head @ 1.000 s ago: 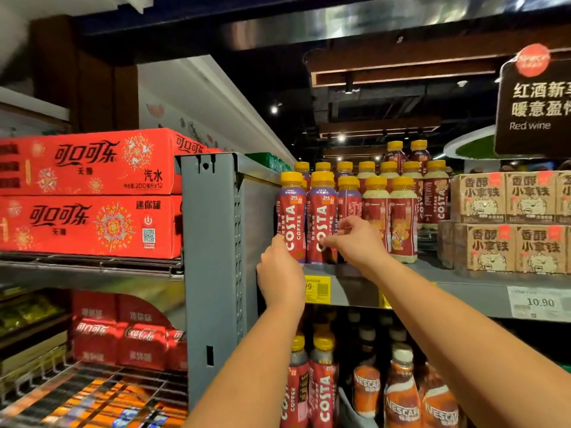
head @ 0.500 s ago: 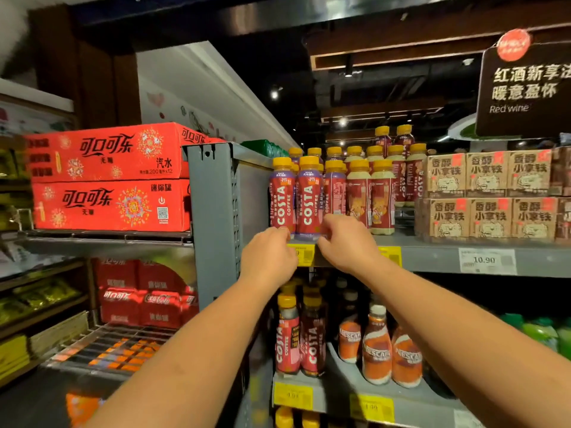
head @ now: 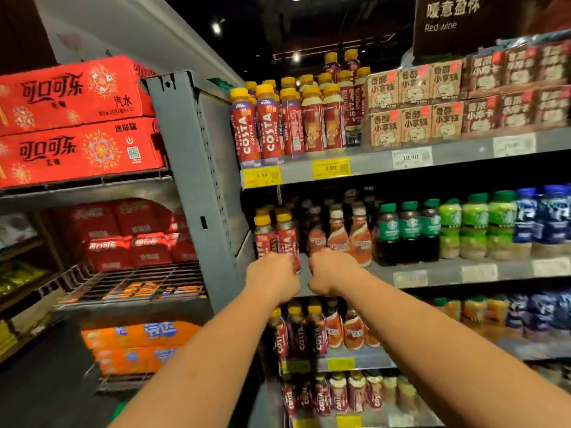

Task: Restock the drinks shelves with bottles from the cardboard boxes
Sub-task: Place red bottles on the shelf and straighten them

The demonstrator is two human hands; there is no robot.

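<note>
Two purple-and-red Costa coffee bottles [head: 258,128] with yellow caps stand upright at the left front of the top shelf [head: 370,163]. My left hand [head: 272,276] and right hand [head: 332,273] hover side by side lower down, in front of the second shelf [head: 432,273]. Only the backs of the hands show, with the fingers curled under and nothing visibly held. My left hand overlaps the foot of a Costa bottle [head: 285,236] on that shelf; whether it touches is unclear. No cardboard box of bottles is in sight.
Nescafe bottles [head: 358,236], green and blue bottles fill the second shelf to the right. Brown latte cartons [head: 432,103] sit top right. A grey upright panel [head: 191,180] divides off red Coca-Cola cases [head: 77,118] on wire racks at left. More Costa bottles [head: 299,335] stand below.
Both hands have left the Costa bottles on the top shelf and dropped to the level of the second shelf. The view has tilted down, showing more lower shelves.
</note>
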